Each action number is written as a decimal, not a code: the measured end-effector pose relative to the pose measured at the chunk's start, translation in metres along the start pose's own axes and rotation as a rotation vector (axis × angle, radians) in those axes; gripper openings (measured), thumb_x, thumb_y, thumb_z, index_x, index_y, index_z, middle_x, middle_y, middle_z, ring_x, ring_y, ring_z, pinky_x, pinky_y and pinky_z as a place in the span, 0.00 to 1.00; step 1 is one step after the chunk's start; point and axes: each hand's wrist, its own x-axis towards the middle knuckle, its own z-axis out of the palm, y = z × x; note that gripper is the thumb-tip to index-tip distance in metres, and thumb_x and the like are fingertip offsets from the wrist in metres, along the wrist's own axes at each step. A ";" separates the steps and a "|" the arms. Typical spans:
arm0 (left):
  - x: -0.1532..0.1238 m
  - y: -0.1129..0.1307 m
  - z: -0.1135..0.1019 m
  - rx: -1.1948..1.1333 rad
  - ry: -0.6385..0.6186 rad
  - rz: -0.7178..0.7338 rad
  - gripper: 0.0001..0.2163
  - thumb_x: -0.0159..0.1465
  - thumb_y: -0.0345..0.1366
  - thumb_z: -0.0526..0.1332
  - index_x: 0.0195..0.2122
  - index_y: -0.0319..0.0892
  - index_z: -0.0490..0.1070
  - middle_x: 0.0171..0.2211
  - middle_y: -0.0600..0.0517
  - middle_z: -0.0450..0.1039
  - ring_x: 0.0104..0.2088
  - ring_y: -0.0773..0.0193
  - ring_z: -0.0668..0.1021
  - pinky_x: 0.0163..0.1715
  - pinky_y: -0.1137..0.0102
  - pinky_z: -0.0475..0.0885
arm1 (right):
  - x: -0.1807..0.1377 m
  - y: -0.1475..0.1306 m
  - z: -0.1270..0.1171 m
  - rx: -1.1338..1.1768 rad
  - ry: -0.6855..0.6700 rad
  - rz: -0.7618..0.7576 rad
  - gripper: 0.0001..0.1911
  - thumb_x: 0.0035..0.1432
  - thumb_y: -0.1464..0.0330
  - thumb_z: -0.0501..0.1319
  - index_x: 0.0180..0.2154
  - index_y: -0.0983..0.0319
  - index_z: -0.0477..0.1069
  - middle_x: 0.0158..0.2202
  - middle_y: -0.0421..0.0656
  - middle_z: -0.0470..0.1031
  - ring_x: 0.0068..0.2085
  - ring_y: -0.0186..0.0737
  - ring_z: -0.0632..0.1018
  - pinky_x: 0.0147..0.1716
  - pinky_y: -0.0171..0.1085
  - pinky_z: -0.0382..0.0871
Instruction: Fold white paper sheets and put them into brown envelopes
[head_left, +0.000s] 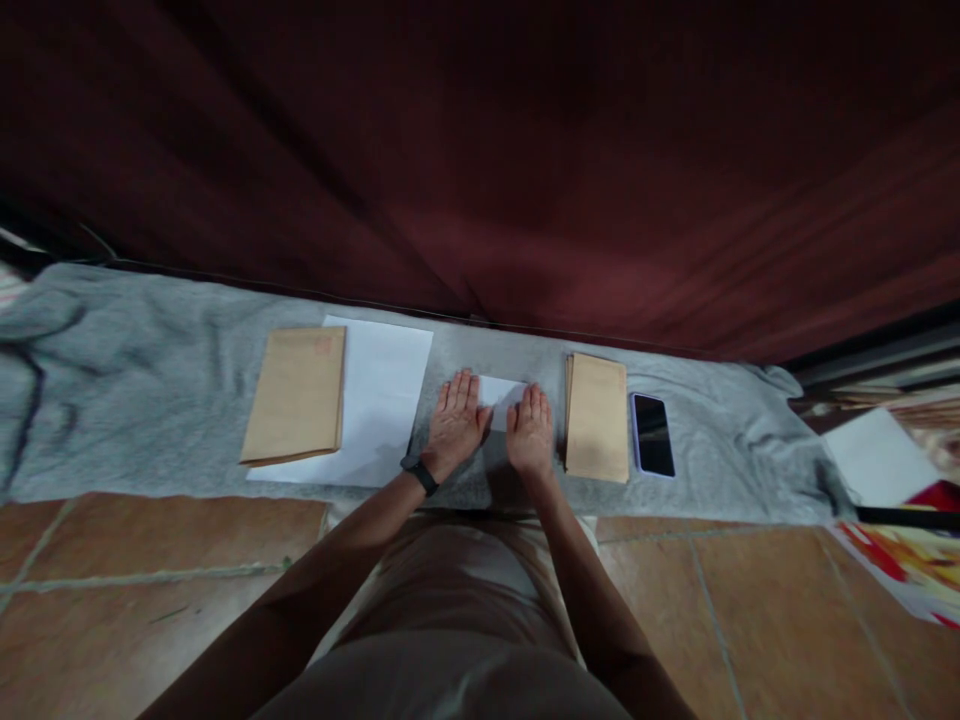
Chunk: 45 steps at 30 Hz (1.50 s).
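Note:
My left hand [455, 423] and my right hand [530, 431] both lie flat, fingers stretched out, on a small folded white paper [498, 392] on the grey cloth [150, 400]. A black band sits on my left wrist. A stack of brown envelopes [298, 395] rests on white sheets [382, 390] to the left. Another stack of brown envelopes [597, 417] lies just right of my right hand.
A dark phone [652, 434] lies beside the right envelope stack. A dark red curtain [480, 150] hangs behind the cloth. Brown floor tiles [112, 590] run in front. White paper [877, 455] and a colourful print [911, 560] sit at the far right.

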 end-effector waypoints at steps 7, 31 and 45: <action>-0.002 -0.003 -0.001 -0.003 -0.048 0.064 0.28 0.73 0.34 0.49 0.73 0.33 0.53 0.75 0.34 0.45 0.76 0.46 0.48 0.73 0.45 0.47 | 0.026 -0.032 0.005 0.281 -0.103 -0.156 0.30 0.77 0.61 0.40 0.72 0.67 0.54 0.75 0.53 0.53 0.75 0.42 0.53 0.72 0.50 0.56; 0.002 -0.003 -0.007 0.018 -0.060 0.093 0.27 0.74 0.39 0.47 0.72 0.35 0.57 0.74 0.39 0.51 0.75 0.47 0.53 0.73 0.45 0.47 | 0.025 -0.006 0.009 -0.043 -0.127 -0.191 0.29 0.77 0.63 0.43 0.72 0.67 0.56 0.74 0.56 0.54 0.74 0.50 0.56 0.72 0.56 0.49; -0.003 -0.019 -0.010 -0.028 0.073 -0.085 0.30 0.73 0.37 0.47 0.73 0.26 0.50 0.74 0.33 0.48 0.75 0.47 0.52 0.73 0.49 0.50 | 0.009 0.007 0.006 -0.043 -0.031 -0.093 0.31 0.77 0.61 0.44 0.72 0.71 0.53 0.73 0.58 0.57 0.73 0.53 0.60 0.71 0.57 0.51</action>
